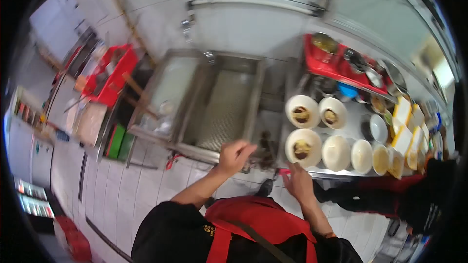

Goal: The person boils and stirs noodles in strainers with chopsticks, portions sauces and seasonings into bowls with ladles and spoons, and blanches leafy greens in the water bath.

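My left hand (236, 157) is raised over the front edge of the metal sink (214, 155), its fingers loosely stretched to the right, with nothing visible in them. At the counter's front left corner, my right hand (299, 183) has its fingers apart, just below a white bowl (316, 152); whether it touches the rim I cannot tell. That bowl holds dark sauce and a pale yellowish heap. Behind it, a back left bowl (295, 103) and a back right bowl (339, 107) have similar contents. A small pinkish-red thing (282, 171) shows beside my right hand.
More bowls (361, 157) line the counter's front edge. A red tray (336, 70) with metal pots stands on a shelf behind. Yellow-and-white cartons (402, 139) stand at right, near another person's dark sleeve (429, 199). A red crate (114, 75) sits left of the sink.
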`<act>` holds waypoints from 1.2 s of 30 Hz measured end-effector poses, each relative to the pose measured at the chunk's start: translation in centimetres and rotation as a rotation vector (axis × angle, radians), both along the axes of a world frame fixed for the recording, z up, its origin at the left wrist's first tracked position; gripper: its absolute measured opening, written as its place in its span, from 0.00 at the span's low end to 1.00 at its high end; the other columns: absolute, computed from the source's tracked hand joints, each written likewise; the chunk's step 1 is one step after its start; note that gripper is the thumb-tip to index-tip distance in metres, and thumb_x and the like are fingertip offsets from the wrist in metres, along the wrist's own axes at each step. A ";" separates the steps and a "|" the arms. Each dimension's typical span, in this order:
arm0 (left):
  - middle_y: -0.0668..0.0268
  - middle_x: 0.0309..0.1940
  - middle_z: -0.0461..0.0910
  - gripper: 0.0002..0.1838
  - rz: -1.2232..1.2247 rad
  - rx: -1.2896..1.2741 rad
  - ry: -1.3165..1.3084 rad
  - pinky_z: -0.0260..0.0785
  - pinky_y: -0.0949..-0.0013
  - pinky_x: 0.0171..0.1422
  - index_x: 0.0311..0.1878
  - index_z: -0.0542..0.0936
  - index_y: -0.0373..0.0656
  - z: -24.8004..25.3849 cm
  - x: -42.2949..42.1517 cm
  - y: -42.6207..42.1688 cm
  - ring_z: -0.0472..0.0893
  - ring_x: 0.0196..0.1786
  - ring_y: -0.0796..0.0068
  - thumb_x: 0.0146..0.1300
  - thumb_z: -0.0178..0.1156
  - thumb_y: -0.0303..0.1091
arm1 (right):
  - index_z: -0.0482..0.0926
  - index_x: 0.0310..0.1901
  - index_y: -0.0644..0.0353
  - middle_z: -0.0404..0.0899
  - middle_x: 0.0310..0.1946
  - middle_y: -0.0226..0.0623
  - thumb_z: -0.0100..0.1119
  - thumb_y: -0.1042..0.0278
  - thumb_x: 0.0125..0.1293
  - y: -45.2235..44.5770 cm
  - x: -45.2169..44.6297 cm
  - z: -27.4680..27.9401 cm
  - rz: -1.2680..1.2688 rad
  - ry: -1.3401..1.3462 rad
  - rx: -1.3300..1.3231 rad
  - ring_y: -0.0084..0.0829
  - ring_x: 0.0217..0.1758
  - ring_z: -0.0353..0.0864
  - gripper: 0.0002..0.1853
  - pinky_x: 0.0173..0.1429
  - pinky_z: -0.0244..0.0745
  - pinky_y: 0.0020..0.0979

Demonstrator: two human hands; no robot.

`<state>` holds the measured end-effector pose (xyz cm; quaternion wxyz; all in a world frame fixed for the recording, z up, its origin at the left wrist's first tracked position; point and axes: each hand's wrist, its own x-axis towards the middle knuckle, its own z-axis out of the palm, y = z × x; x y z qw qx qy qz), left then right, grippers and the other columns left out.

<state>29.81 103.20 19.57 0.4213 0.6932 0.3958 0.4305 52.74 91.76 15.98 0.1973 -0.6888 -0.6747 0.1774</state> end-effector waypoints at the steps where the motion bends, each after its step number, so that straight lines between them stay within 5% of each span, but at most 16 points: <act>1: 0.62 0.21 0.80 0.07 0.081 -0.038 0.067 0.68 0.71 0.29 0.31 0.81 0.37 -2.3 -5.1 -2.1 0.78 0.23 0.75 0.62 0.61 0.30 | 0.76 0.49 0.64 0.79 0.43 0.46 0.61 0.65 0.60 0.5 -0.9 -3.1 0.005 -0.106 0.035 0.46 0.42 0.80 0.18 0.44 0.76 0.44; 4: 0.58 0.31 0.81 0.08 0.298 -0.195 0.296 0.71 0.67 0.35 0.37 0.80 0.39 -12.1 -19.4 -9.4 0.80 0.28 0.66 0.62 0.62 0.35 | 0.76 0.49 0.66 0.77 0.43 0.47 0.58 0.66 0.58 3.2 -3.0 -7.8 0.261 -0.581 0.168 0.48 0.48 0.77 0.18 0.50 0.74 0.43; 7: 0.56 0.40 0.81 0.12 0.427 -0.355 0.658 0.71 0.58 0.53 0.40 0.81 0.42 -23.9 -34.8 -20.2 0.79 0.48 0.54 0.60 0.62 0.40 | 0.77 0.41 0.66 0.77 0.40 0.49 0.56 0.70 0.56 5.3 -0.4 -13.7 0.082 -0.580 0.036 0.50 0.46 0.76 0.12 0.51 0.73 0.45; 10: 0.55 0.40 0.81 0.11 0.603 -0.673 0.780 0.71 0.58 0.54 0.39 0.83 0.44 -26.1 -43.5 -29.2 0.79 0.49 0.55 0.57 0.64 0.40 | 0.75 0.33 0.64 0.76 0.36 0.53 0.52 0.75 0.54 8.2 0.7 -12.2 -0.099 -0.684 -0.001 0.51 0.45 0.77 0.05 0.50 0.73 0.48; 12: 0.55 0.40 0.82 0.10 0.643 -0.700 0.709 0.71 0.58 0.53 0.39 0.83 0.45 -27.2 -46.7 -32.6 0.80 0.46 0.55 0.57 0.64 0.39 | 0.76 0.33 0.64 0.77 0.34 0.52 0.53 0.75 0.54 11.4 -2.5 -6.8 -0.212 -0.570 -0.061 0.50 0.41 0.78 0.05 0.46 0.74 0.49; 14: 0.56 0.39 0.82 0.10 0.663 -0.722 0.641 0.72 0.57 0.51 0.38 0.83 0.45 -27.2 -48.9 -33.1 0.81 0.44 0.55 0.57 0.64 0.39 | 0.76 0.34 0.63 0.78 0.35 0.50 0.53 0.74 0.55 18.1 0.0 -10.2 0.089 -0.793 0.035 0.48 0.41 0.81 0.06 0.45 0.76 0.49; 16: 0.56 0.39 0.82 0.11 0.608 -0.580 0.656 0.74 0.57 0.48 0.39 0.83 0.44 -27.8 -50.1 -31.4 0.82 0.39 0.55 0.58 0.64 0.39 | 0.79 0.36 0.62 0.81 0.38 0.48 0.54 0.71 0.57 22.0 -2.8 -9.6 -0.105 -0.781 -0.043 0.47 0.44 0.82 0.08 0.47 0.79 0.46; 19: 0.55 0.38 0.82 0.12 0.676 -0.532 0.479 0.74 0.61 0.45 0.41 0.83 0.42 -23.3 -50.8 -25.8 0.83 0.36 0.59 0.59 0.64 0.39 | 0.82 0.36 0.60 0.83 0.42 0.46 0.55 0.67 0.59 24.7 -3.6 -4.4 -0.069 -0.921 -0.338 0.45 0.49 0.82 0.09 0.49 0.80 0.41; 22: 0.55 0.37 0.82 0.09 0.768 -0.455 0.333 0.74 0.67 0.43 0.41 0.82 0.41 -16.0 -51.4 -19.6 0.83 0.36 0.63 0.61 0.62 0.35 | 0.84 0.33 0.56 0.85 0.34 0.43 0.55 0.65 0.60 22.0 -9.1 6.4 -0.383 -0.968 0.012 0.44 0.40 0.86 0.09 0.41 0.82 0.42; 25: 0.57 0.37 0.82 0.08 0.704 -0.214 0.269 0.73 0.70 0.44 0.42 0.81 0.39 -10.1 -52.2 -11.2 0.82 0.38 0.66 0.62 0.61 0.31 | 0.83 0.38 0.55 0.83 0.38 0.45 0.49 0.72 0.60 20.9 -20.7 14.5 -0.158 -0.881 0.130 0.48 0.41 0.83 0.11 0.44 0.79 0.43; 29: 0.61 0.40 0.81 0.09 0.483 0.111 0.073 0.72 0.71 0.47 0.43 0.80 0.38 -1.9 -49.6 3.1 0.81 0.43 0.71 0.61 0.62 0.30 | 0.83 0.43 0.52 0.82 0.39 0.44 0.54 0.72 0.55 29.6 -30.4 4.2 0.371 -0.417 0.378 0.47 0.49 0.80 0.14 0.53 0.75 0.43; 30: 0.61 0.42 0.80 0.11 0.419 0.154 0.072 0.71 0.71 0.50 0.44 0.80 0.38 -0.5 -48.6 6.6 0.80 0.44 0.71 0.59 0.64 0.31 | 0.84 0.39 0.54 0.83 0.38 0.43 0.54 0.72 0.56 30.1 -35.5 5.1 0.363 -0.271 0.153 0.47 0.47 0.81 0.11 0.50 0.77 0.44; 31: 0.60 0.48 0.78 0.19 0.392 0.220 0.045 0.70 0.70 0.55 0.50 0.77 0.38 0.6 -47.4 10.0 0.78 0.50 0.69 0.56 0.67 0.33 | 0.84 0.37 0.56 0.84 0.37 0.43 0.55 0.71 0.57 33.1 -39.1 3.2 0.468 -0.758 0.068 0.46 0.45 0.83 0.09 0.46 0.80 0.44; 34: 0.56 0.64 0.67 0.43 0.294 0.296 -0.019 0.61 0.64 0.68 0.66 0.65 0.37 2.1 -43.4 18.0 0.67 0.67 0.65 0.47 0.75 0.39 | 0.84 0.37 0.57 0.84 0.38 0.43 0.57 0.71 0.58 36.7 -43.2 -0.1 0.418 -0.707 -0.090 0.42 0.45 0.84 0.08 0.44 0.81 0.42; 36: 0.54 0.66 0.65 0.47 0.206 0.279 -0.036 0.59 0.64 0.70 0.67 0.62 0.37 2.1 -41.7 20.9 0.63 0.70 0.65 0.46 0.76 0.40 | 0.84 0.38 0.58 0.84 0.39 0.44 0.57 0.72 0.57 37.4 -43.5 -2.2 0.472 -0.712 -0.055 0.43 0.46 0.84 0.08 0.45 0.81 0.41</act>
